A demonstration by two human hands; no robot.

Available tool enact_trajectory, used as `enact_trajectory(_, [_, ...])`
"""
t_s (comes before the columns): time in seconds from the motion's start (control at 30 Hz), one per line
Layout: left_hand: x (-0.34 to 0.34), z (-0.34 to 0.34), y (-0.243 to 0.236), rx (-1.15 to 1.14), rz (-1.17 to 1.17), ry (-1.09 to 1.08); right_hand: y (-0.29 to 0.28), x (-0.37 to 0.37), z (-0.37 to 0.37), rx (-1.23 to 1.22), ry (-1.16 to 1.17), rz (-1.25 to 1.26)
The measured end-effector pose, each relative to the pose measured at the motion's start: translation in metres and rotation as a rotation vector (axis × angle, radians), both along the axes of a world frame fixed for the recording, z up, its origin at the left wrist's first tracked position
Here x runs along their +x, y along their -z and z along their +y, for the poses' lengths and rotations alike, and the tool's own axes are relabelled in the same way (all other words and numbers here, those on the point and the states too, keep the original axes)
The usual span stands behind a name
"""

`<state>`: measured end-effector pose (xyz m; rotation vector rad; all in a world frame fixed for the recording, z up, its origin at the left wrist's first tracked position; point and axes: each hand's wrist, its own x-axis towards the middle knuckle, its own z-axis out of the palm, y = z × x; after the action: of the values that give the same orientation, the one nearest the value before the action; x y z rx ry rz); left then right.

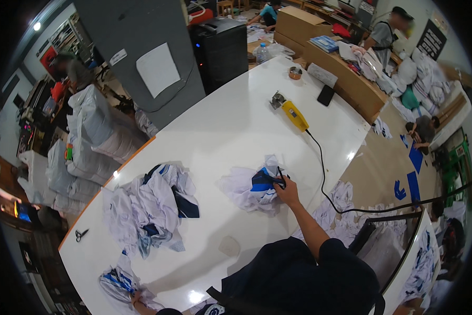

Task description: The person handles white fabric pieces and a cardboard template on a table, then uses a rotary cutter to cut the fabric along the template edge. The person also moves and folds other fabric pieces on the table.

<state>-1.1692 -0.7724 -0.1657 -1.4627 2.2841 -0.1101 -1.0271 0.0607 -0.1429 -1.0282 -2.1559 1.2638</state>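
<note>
My right hand [287,192] is closed around dark scissors [281,178]. They lie over a small heap of white cloth [241,184] with a blue and navy piece [263,180] on top. At the table's lower left, my left hand [136,298] grips a white and blue garment [119,283], its fingers partly lost in the folds. Between the two hands, toward the left, a larger pile of white garments [141,205] with navy and blue parts rests on the table.
A yellow electric cutter [295,114] trails a black cord [321,173] off the right edge of the white table [215,126]. Another pair of scissors [81,235] lies at the left edge. A phone [325,95] and tape roll [295,73] sit at the far end. White cloth covers floor at right.
</note>
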Motion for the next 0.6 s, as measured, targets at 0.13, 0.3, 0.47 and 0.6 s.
enact_trajectory(0.13, [0.0,0.022,-0.028,-0.255,0.223,0.182,0.005,0.005,-0.002,0.023,0.024,0.062])
enact_trajectory(0.3, [-0.002,0.151,0.024,-0.447,0.837,0.847,0.009,0.012,-0.012,-0.049,0.031,0.025])
enact_trajectory(0.47, [-0.01,0.358,0.025,0.076,1.071,1.03,0.0,0.025,-0.004,-0.005,-0.118,-0.03])
enact_trajectory(0.6, [-0.004,0.43,-0.005,0.102,0.52,0.957,0.012,0.034,0.003,0.044,-0.096,-0.038])
